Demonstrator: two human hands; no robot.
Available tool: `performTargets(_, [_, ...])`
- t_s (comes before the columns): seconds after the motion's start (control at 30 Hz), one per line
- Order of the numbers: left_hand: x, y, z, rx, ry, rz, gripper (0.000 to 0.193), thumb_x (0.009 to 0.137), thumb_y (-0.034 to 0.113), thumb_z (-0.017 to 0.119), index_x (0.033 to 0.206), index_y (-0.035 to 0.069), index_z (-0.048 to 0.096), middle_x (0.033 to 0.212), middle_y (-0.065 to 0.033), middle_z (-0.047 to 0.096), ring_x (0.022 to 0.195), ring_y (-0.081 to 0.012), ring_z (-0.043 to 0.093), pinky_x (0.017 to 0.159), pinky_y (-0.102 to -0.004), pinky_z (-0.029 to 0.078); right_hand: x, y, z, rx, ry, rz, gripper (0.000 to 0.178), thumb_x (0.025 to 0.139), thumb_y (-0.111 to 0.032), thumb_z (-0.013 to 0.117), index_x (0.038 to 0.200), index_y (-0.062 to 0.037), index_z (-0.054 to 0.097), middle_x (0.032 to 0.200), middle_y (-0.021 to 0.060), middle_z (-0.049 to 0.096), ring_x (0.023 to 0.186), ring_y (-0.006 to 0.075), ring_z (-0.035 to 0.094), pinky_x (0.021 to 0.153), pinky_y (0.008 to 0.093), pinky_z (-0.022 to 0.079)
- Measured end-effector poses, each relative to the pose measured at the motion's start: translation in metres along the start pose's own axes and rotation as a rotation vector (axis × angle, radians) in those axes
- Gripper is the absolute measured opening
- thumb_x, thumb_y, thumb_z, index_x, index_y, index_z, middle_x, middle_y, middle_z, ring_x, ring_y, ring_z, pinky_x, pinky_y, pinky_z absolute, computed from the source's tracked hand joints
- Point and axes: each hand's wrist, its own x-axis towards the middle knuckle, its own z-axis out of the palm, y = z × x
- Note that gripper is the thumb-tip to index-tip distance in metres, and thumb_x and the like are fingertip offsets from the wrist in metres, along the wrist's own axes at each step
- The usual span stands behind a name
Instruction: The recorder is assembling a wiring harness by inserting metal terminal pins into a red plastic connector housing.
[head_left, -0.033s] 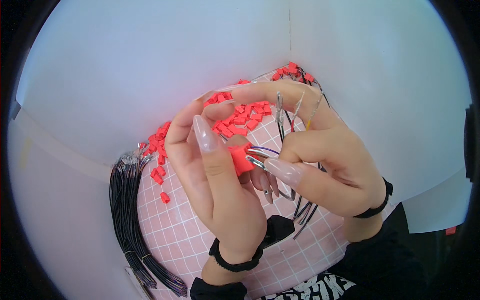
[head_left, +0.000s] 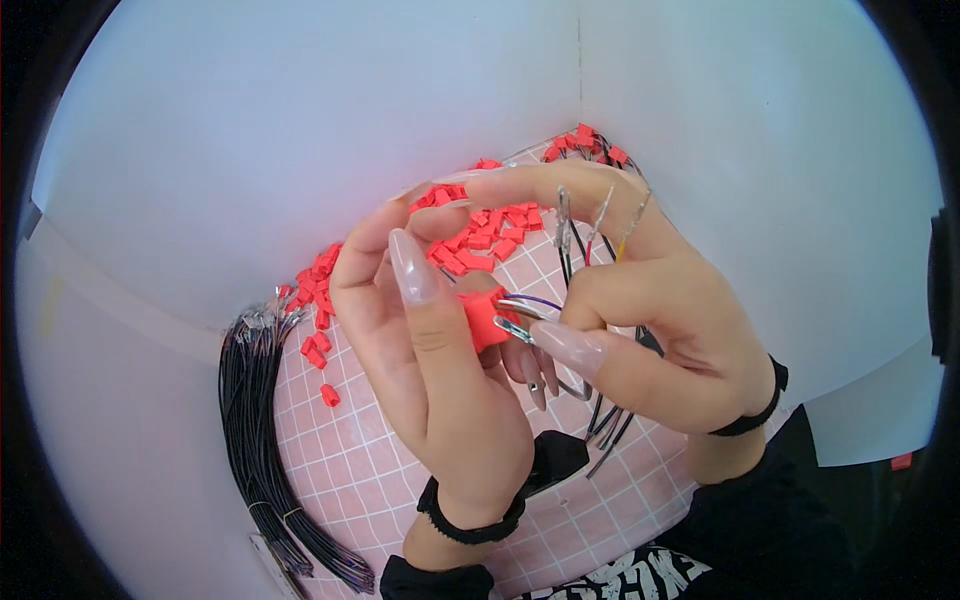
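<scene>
A head-worn fisheye looks down, close over left hand (head_left: pixel 445 390) and right hand (head_left: pixel 685 325).

What I can't fully see
The left hand (head_left: pixel 430 375) covers part of the red plug (head_left: pixel 484 312); the right hand (head_left: pixel 685 335) hides stretches of the wires (head_left: pixel 567 262); the near edge crops the shirt (head_left: pixel 640 575).

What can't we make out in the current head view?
In the head view:
Red connector: left part hidden by the left hand; wire entries too small to tell apart.
Metal-tipped wire: gripped part covered by the right hand.
Loose red connectors: partly hidden behind the hands, so no count.
Left sleeve: cut off by the lower edge.
</scene>
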Motion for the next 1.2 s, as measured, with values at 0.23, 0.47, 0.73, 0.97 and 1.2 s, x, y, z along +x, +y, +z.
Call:
performTargets(0.23, [0.0,0.007,0.002,-0.1,-0.1,0.029,0.033,0.089,0.018,0.033,0.114,-0.003,0.031,0.116,-0.0228,0.041,0.083,-0.014,0.054,0.068,-0.0232,0.046,-0.004,-0.003,-0.011,-0.13,0.009,-0.059,0.009,0.057,-0.009,0.053,0.05,-0.0058,0.05,0.114,0.0241,0.044,0.103,0.0306,0.043,0.092,0.0399,0.024])
performTargets(0.47, [0.003,0.006,-0.008,-0.11,-0.317,-0.046,0.036,0.088,0.016,0.03,0.118,-0.003,0.025,0.123,-0.0271,0.032,0.073,-0.0157,0.057,0.058,-0.0203,0.049,-0.006,-0.001,-0.012,-0.062,-0.008,-0.07,0.01,0.058,-0.007,0.056,0.05,-0.0064,0.051,0.112,0.0236,0.046,0.1,0.0286,0.043,0.089,0.0396,0.026])
performTargets(0.73, [-0.001,0.007,0.004,-0.051,-0.284,-0.028,0.041,0.088,0.017,0.025,0.121,-0.006,0.018,0.123,-0.0297,0.03,0.101,-0.0248,0.049,0.079,-0.0302,0.045,-0.006,-0.009,-0.013,-0.203,0.028,-0.012,0.012,0.063,-0.01,0.06,0.053,-0.0066,0.055,0.108,0.0195,0.049,0.095,0.0253,0.044,0.084,0.0363,0.029])
performTargets(0.97, [0.0,0.004,-0.002,-0.117,-0.304,-0.101,0.04,0.087,0.015,0.029,0.12,-0.006,0.022,0.123,-0.0278,0.031,0.109,-0.0273,0.043,0.087,-0.0314,0.039,0.0,-0.003,-0.006,-0.554,0.115,-0.35,0.011,0.062,-0.014,0.063,0.058,-0.0064,0.056,0.103,0.014,0.05,0.094,0.0257,0.044,0.083,0.036,0.028])
performTargets(1.2, [0.001,0.005,0.002,-0.173,-0.254,-0.14,0.036,0.086,0.013,0.033,0.117,-0.006,0.029,0.123,-0.0252,0.034,0.105,-0.0248,0.046,0.084,-0.0288,0.04,-0.002,-0.003,0.003,-0.497,0.134,-0.098,0.013,0.064,-0.016,0.063,0.058,-0.0072,0.055,0.097,0.0096,0.05,0.091,0.0245,0.043,0.081,0.036,0.029])
